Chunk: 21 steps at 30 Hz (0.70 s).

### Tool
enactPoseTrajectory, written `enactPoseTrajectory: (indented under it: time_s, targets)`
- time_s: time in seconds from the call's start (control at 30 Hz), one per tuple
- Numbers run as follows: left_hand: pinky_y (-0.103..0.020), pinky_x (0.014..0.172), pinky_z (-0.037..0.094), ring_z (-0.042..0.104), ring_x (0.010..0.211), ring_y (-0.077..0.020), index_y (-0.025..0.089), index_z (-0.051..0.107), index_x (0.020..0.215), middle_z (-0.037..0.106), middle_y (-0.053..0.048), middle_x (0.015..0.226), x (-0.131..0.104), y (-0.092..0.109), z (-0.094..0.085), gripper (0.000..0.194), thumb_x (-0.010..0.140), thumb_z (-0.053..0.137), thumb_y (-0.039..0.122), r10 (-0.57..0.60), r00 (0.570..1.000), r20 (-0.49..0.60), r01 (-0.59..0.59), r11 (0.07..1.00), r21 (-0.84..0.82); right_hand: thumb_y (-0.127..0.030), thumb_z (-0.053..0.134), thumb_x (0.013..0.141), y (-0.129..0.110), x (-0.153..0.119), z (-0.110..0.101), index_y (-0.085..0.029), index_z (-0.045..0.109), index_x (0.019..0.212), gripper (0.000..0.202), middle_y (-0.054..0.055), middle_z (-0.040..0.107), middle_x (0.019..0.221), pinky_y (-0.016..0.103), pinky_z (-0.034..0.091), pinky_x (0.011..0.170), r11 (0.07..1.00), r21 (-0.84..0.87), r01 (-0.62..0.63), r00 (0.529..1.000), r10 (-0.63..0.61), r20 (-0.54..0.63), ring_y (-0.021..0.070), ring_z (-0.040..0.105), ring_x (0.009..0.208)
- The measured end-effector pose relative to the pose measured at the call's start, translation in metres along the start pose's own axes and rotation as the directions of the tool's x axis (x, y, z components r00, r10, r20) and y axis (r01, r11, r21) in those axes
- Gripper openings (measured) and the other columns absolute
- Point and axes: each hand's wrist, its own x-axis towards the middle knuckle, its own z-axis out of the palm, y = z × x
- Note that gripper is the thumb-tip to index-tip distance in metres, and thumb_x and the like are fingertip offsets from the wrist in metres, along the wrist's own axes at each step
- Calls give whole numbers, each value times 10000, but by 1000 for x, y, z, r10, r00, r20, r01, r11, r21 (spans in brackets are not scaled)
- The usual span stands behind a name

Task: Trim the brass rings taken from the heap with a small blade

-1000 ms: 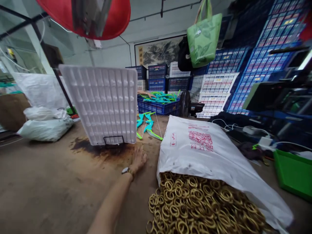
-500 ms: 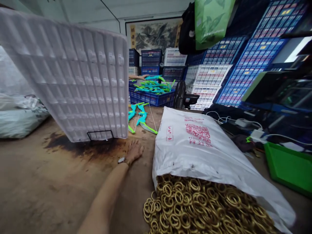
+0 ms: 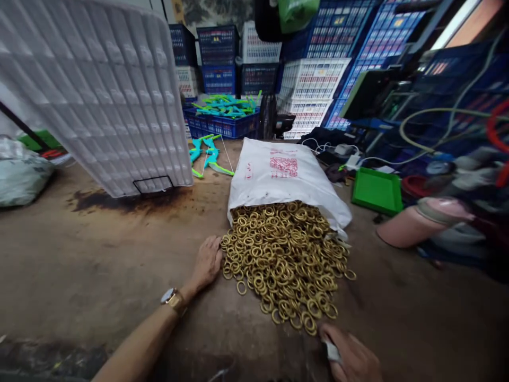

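A heap of brass-coloured rings [image 3: 278,260] spills from the mouth of a white printed sack [image 3: 258,180] onto the brown table. My left hand [image 3: 207,262], with a gold watch on its wrist, lies on the tabletop, its fingers loosely extended against the heap's left edge. At the bottom of the view, my right hand [image 3: 352,355] is close to the near edge of the heap with its fingers curled in. Something white shows at its fingers; whether it is held or wrapped round a finger is unclear. Any ring inside that hand is hidden.
A white ribbed plastic panel [image 3: 119,95] stands upright at the left in a black wire stand [image 3: 153,184]. Blue-green toy bows [image 3: 209,154] lie behind the sack. A green tray [image 3: 377,191] and a pink cylinder [image 3: 421,223] are at the right. Stacked crates [image 3: 218,45] line the back.
The view has tilted down and drawn back. My left hand has come from beside the panel to the left edge of the rings. My right hand has entered at the bottom.
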Motion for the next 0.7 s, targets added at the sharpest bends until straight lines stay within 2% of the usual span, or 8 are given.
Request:
enactPoseTrajectory:
  time_s: [0.13, 0.27, 0.43, 0.5, 0.57, 0.63, 0.67, 0.7]
  targets:
    - [-480, 1019, 310, 393, 1214, -241, 191, 345, 1305, 468, -127, 1285, -30, 45, 16, 444, 866, 322, 253, -131, 978, -165, 111, 986, -124, -51, 393, 605, -13, 14, -7, -220, 595, 880, 380, 16, 672, 697, 233, 397, 602, 997, -66, 27, 993, -34, -114, 139, 580, 584]
    - [-514, 1023, 287, 349, 1243, -269, 172, 351, 1295, 431, -148, 1309, -40, 86, 34, 443, 870, 328, 291, -231, 949, -217, 193, 964, -181, -55, 390, 624, -26, 20, -15, -213, 584, 786, 298, 5, 644, 631, 230, 335, 585, 998, -65, -26, 995, 19, -102, 134, 543, 557]
    - [-504, 1028, 284, 359, 1231, -263, 160, 434, 1219, 454, -143, 1274, -43, 104, 42, 401, 857, 338, 304, -227, 950, -213, 172, 953, -248, -56, 394, 631, -29, 20, -14, -202, 588, 808, 300, 17, 658, 668, 227, 304, 604, 995, -54, -89, 995, 86, -55, 138, 542, 608]
    - [-487, 1024, 292, 382, 1202, -259, 157, 496, 1149, 485, -137, 1227, -42, 109, 30, 380, 844, 356, 336, -230, 937, -264, 149, 945, -293, -62, 402, 639, -29, 19, -12, -200, 589, 816, 292, 19, 662, 691, 227, 302, 610, 993, -35, -111, 992, 109, -56, 139, 542, 617]
    - [-472, 1010, 307, 434, 1138, -259, 158, 561, 1040, 538, -127, 1134, -39, 126, 5, 372, 818, 385, 399, -279, 906, -319, 147, 913, -382, -63, 409, 627, -29, 19, -11, -198, 586, 829, 300, 21, 665, 722, 227, 306, 620, 993, -10, -121, 992, 121, -42, 141, 546, 635]
    - [-449, 968, 355, 492, 1063, -247, 161, 586, 992, 573, -110, 1071, -37, 157, -31, 388, 804, 401, 444, -376, 896, -235, 195, 811, -552, -56, 410, 601, -29, 18, -12, -195, 580, 840, 325, 24, 665, 742, 228, 312, 635, 992, 12, -122, 992, 122, -22, 146, 552, 662]
    - [-438, 934, 385, 519, 1018, -241, 165, 595, 981, 590, -99, 1040, -39, 176, -52, 394, 800, 411, 462, -413, 900, -140, 231, 723, -651, -55, 409, 593, -30, 18, -13, -195, 577, 839, 329, 24, 662, 745, 229, 314, 640, 992, 19, -121, 992, 122, -18, 149, 553, 670]
    - [-424, 899, 411, 540, 983, -239, 172, 603, 975, 603, -91, 1022, -42, 197, -71, 401, 795, 422, 482, -383, 924, -5, 253, 618, -744, -56, 408, 593, -30, 18, -14, -196, 575, 832, 324, 22, 659, 742, 231, 313, 640, 992, 21, -125, 992, 125, -19, 150, 554, 670]
